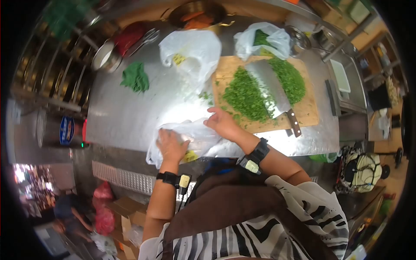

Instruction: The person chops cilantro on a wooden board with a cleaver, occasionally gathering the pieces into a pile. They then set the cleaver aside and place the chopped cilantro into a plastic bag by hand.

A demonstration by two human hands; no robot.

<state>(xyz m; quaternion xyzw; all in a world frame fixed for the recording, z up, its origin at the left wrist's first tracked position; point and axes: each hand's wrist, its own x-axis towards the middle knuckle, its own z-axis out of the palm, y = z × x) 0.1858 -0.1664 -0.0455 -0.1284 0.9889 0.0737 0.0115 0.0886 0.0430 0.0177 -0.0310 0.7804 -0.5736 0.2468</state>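
A white plastic bag [201, 132] lies near the front edge of the metal table. My left hand [171, 146] rests on the bag with its fingers spread. At the bag's right end, my right hand [223, 123] pinches the plastic between thumb and finger. To the right is a wooden cutting board [310, 113] bearing chopped green herbs [242, 95]. Across the herbs lies a cleaver [271, 84], its dark riveted handle pointing toward me. Whatever is inside the bag under my hands cannot be made out.
Behind the board stands an open plastic bag of greens [262, 39]. Another white bag [190, 50] is at the back middle. A green cloth [135, 78], a metal pot [106, 57] and tongs [147, 39] sit on the left. Another person [71, 212] is at lower left.
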